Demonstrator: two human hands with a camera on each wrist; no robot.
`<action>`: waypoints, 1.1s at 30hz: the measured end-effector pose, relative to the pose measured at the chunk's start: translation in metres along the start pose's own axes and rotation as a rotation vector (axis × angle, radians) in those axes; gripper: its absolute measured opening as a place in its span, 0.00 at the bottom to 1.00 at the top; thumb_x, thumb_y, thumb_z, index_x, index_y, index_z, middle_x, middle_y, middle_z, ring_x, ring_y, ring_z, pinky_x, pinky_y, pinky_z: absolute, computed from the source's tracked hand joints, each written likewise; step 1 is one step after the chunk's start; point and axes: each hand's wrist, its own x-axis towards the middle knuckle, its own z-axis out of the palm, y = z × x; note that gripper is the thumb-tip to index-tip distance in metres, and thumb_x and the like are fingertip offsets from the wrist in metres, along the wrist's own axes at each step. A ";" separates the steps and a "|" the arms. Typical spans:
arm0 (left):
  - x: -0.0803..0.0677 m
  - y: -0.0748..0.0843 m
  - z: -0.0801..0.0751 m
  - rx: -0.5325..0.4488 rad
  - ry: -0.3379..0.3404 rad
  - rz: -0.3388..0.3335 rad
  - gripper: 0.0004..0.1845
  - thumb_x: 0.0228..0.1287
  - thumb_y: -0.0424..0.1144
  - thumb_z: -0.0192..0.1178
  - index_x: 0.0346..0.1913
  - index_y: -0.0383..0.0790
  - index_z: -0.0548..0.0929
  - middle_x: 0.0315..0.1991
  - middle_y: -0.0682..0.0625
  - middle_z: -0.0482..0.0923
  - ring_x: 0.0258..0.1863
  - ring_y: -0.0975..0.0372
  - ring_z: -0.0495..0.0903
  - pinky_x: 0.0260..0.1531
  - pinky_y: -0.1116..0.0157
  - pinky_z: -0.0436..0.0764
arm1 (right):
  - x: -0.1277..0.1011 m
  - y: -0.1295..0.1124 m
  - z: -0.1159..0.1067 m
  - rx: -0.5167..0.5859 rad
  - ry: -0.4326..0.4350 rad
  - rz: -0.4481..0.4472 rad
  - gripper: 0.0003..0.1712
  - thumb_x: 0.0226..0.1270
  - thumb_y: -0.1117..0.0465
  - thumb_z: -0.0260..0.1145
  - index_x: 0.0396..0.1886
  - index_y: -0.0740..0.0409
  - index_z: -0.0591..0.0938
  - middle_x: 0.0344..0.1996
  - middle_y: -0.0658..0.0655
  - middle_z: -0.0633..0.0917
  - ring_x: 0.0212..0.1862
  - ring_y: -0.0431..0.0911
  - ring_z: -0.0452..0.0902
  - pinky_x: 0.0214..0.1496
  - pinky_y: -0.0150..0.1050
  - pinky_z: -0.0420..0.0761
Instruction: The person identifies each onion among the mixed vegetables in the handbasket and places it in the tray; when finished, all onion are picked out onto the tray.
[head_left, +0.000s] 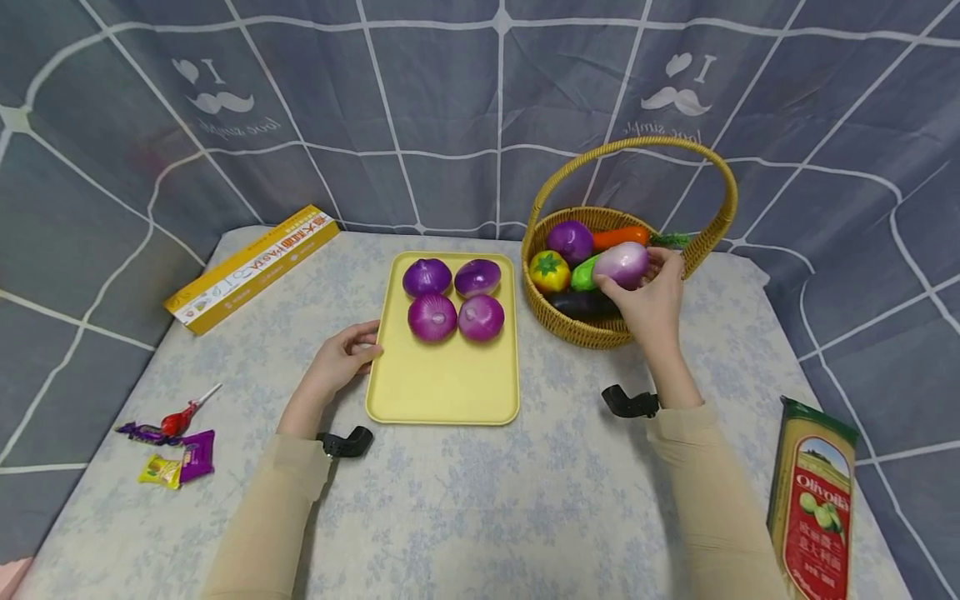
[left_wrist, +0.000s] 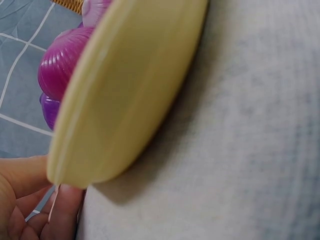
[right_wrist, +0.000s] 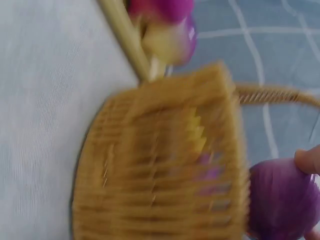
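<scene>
Olive oil tin (head_left: 813, 500): front right on floral tablecloth (head_left: 480, 500). Left hand (head_left: 341, 360): relaxed, fingers resting against yellow tray (head_left: 442, 392) edge, apparently steadying it. Four purple onions (head_left: 432, 317) on tray. Right hand (head_left: 651, 296): grasping pale purple onion (head_left: 621, 264) above wicker basket (head_left: 592, 332) of vegetables. Grey grid curtain (head_left: 450, 100) behind.

Soft even light, blurred wrist views

The head view looks down over the whole table (head_left: 465, 508); both wrist views sit close, sharing the tray (left_wrist: 130, 95) and basket (right_wrist: 160, 165).
</scene>
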 end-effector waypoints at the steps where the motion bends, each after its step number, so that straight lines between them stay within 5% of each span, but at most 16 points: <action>1: 0.000 0.000 0.000 -0.001 0.001 0.001 0.30 0.72 0.39 0.59 0.74 0.45 0.66 0.57 0.40 0.73 0.37 0.68 0.75 0.35 0.74 0.81 | -0.004 -0.004 0.000 0.017 -0.009 -0.002 0.49 0.54 0.48 0.78 0.66 0.61 0.60 0.60 0.64 0.69 0.61 0.51 0.69 0.68 0.44 0.73; 18: 0.001 -0.001 0.001 0.009 0.012 0.002 0.30 0.72 0.39 0.59 0.74 0.44 0.66 0.56 0.40 0.73 0.36 0.68 0.74 0.33 0.74 0.80 | -0.061 -0.031 0.047 0.237 -0.367 -0.049 0.49 0.52 0.62 0.79 0.70 0.63 0.61 0.66 0.64 0.67 0.65 0.54 0.70 0.67 0.48 0.75; 33: -0.001 0.002 0.000 0.012 0.011 0.010 0.30 0.72 0.39 0.59 0.74 0.45 0.66 0.57 0.39 0.73 0.36 0.68 0.74 0.33 0.74 0.80 | -0.103 -0.028 0.103 0.175 -0.602 -0.066 0.49 0.49 0.57 0.81 0.67 0.59 0.65 0.63 0.59 0.72 0.64 0.53 0.71 0.66 0.45 0.76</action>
